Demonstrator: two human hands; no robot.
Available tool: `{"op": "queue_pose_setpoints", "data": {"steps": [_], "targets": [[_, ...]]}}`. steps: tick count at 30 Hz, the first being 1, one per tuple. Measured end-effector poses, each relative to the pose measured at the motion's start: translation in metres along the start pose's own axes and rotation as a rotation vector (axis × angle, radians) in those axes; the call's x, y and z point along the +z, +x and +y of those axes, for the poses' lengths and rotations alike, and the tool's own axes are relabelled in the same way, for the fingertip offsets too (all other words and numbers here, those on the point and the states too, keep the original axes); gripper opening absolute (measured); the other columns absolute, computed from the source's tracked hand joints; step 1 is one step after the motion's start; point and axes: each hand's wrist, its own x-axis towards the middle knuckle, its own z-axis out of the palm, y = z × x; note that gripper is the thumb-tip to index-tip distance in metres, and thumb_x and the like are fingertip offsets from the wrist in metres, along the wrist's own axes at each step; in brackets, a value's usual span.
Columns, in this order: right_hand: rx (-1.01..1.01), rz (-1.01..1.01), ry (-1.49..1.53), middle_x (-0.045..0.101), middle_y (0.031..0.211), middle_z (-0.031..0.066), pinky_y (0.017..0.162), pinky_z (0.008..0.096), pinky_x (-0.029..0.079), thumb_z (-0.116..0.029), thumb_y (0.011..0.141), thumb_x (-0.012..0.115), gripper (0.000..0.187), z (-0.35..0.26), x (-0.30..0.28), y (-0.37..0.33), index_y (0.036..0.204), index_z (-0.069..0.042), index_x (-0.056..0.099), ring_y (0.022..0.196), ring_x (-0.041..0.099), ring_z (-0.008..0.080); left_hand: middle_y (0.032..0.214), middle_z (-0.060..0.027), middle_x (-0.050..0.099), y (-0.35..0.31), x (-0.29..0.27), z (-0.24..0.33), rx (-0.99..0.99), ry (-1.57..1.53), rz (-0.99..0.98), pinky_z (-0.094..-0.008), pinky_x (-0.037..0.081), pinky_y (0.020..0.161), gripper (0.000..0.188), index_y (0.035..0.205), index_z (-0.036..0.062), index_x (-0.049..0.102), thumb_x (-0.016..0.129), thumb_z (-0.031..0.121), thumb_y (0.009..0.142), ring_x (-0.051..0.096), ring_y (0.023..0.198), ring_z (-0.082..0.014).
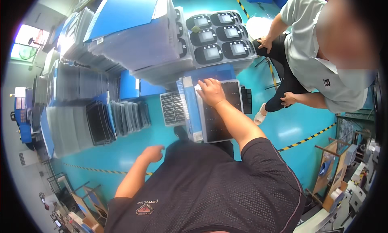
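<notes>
My right hand (211, 92) rests with fingers spread on the upper left part of a dark panel sheet (220, 121) with a pale border. The sheet tops a stack in front of me. Along its left side runs a blue and clear film-like strip (193, 111). A blue sheet (212, 72) lies just beyond my right fingers. Off to the left, my left hand (152, 153) hangs above the floor, fingers loosely curled together, nothing seen in it. A sheet with a grid of black rectangles (173, 108) lies left of the stack, lower down.
Beyond stand stacks of printed sheets with black rounded shapes (211, 53) and a tall stack topped by a blue board (123, 14). Many clear sheets (70, 128) stand at left. A seated person (307, 51) is at the right. Wooden-framed racks (329, 168) stand lower right.
</notes>
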Motion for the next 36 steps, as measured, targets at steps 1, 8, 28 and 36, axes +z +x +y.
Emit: {"op": "queue_pose_setpoints", "data": {"steps": [1, 8, 28, 36], "targets": [[-0.024, 0.026, -0.006, 0.063, 0.116, 0.0116, 0.099, 0.0452, 0.041, -0.036, 0.087, 0.069, 0.042, 0.002, 0.000, 0.001, 0.122, -0.014, 0.063, 0.116, 0.055, 0.0313, 0.111, -0.0205, 0.069, -0.004, 0.004, -0.010, 0.012, 0.007, -0.004, -0.0468, 0.051, 0.092, 0.039, 0.124, 0.0128, 0.063, 0.052, 0.014, 0.087, 0.063, 0.108, -0.0379], [-0.088, 0.110, 0.041, 0.065, 0.118, 0.0102, 0.100, 0.0462, 0.042, -0.032, 0.084, 0.072, 0.035, -0.002, 0.007, 0.000, 0.115, -0.016, 0.068, 0.114, 0.056, 0.0311, 0.110, -0.0220, 0.069, -0.001, 0.031, -0.062, -0.012, -0.233, -0.024, -0.0445, 0.050, 0.094, 0.036, 0.119, 0.0115, 0.067, 0.053, 0.016, 0.087, 0.064, 0.106, -0.0386], [-0.067, 0.193, 0.090, 0.058, 0.088, 0.0074, 0.075, 0.0446, 0.043, -0.021, 0.080, 0.069, 0.017, 0.002, 0.007, 0.004, 0.096, -0.015, 0.065, 0.088, 0.057, 0.0292, 0.101, -0.0174, 0.072, 0.019, 0.060, -0.061, -0.006, -0.464, 0.161, -0.0417, 0.053, 0.087, 0.038, 0.122, 0.0074, 0.065, 0.059, 0.019, 0.086, 0.068, 0.097, -0.0325], [-0.072, 0.167, 0.139, 0.057, 0.078, 0.0091, 0.070, 0.0464, 0.046, -0.016, 0.083, 0.063, 0.009, -0.003, -0.003, -0.013, 0.076, -0.012, 0.059, 0.078, 0.059, 0.0322, 0.099, -0.0152, 0.072, 0.012, 0.022, -0.025, 0.073, -0.303, 0.197, -0.0410, 0.053, 0.087, 0.037, 0.122, 0.0096, 0.064, 0.059, 0.020, 0.087, 0.069, 0.097, -0.0307]]}}
